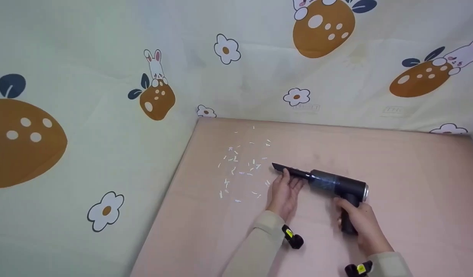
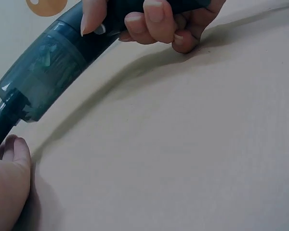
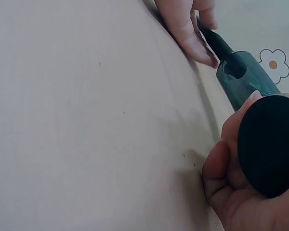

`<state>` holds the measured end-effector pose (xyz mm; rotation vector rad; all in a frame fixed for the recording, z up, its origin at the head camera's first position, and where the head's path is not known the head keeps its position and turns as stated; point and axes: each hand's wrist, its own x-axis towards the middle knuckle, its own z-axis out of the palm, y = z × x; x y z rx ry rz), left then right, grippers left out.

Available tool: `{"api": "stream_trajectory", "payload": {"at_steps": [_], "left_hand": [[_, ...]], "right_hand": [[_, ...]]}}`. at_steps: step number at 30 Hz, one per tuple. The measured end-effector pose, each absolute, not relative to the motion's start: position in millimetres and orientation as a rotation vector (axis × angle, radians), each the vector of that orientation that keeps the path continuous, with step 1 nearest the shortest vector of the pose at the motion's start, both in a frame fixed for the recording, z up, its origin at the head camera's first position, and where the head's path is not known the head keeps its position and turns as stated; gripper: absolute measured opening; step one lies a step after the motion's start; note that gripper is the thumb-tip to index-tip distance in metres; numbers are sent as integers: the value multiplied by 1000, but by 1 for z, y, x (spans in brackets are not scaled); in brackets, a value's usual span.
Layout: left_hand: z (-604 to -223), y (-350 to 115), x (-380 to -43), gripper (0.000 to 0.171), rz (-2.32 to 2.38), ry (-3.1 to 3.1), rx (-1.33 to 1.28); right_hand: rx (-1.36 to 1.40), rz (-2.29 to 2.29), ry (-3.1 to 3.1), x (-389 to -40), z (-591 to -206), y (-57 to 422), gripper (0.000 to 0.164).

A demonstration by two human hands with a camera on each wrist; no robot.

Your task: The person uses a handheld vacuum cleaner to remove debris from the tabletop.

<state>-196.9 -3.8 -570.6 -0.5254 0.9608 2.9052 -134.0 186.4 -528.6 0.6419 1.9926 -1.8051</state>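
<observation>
A black handheld vacuum cleaner point(image 1: 338, 184) with a clear dust cup point(image 2: 45, 72) is held above the table, its narrow nozzle point(image 1: 298, 172) pointing left. My right hand point(image 1: 365, 225) grips its handle, fingers curled round it. At the nozzle, my left hand point(image 1: 284, 194) holds it between the thumb and the fingers beneath. Greenish bits show faintly inside the cup in the left wrist view. Small white paper scraps point(image 1: 241, 172) lie scattered on the table just left of the nozzle tip. In the right wrist view, the round handle end hides part of the right hand point(image 3: 231, 183).
The pinkish table point(image 1: 205, 238) meets patterned cloth walls point(image 1: 105, 154) at its left and back edges. Dark camera bands point(image 1: 294, 237) are worn at both wrists.
</observation>
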Motion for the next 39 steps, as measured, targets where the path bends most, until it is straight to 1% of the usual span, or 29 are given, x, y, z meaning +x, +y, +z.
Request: {"api": "stream_trajectory", "payload": {"at_steps": [7, 14, 23, 30, 39], "left_hand": [[-570, -18, -204, 47, 2934, 954, -585], [-569, -28, -208, 45, 2973, 899, -618], [-566, -36, -214, 41, 2993, 911, -639], [-566, -41, -217, 38, 2999, 983, -625], [-565, -46, -217, 34, 3010, 992, -663]], "right_hand": [[650, -1808, 1989, -134, -529, 188, 63], [661, -1777, 1966, -133, -531, 188, 75], [662, -1844, 1909, -134, -531, 190, 75], [650, -1830, 1943, -135, -532, 189, 49], [653, -1850, 1920, -134, -531, 190, 54]]}}
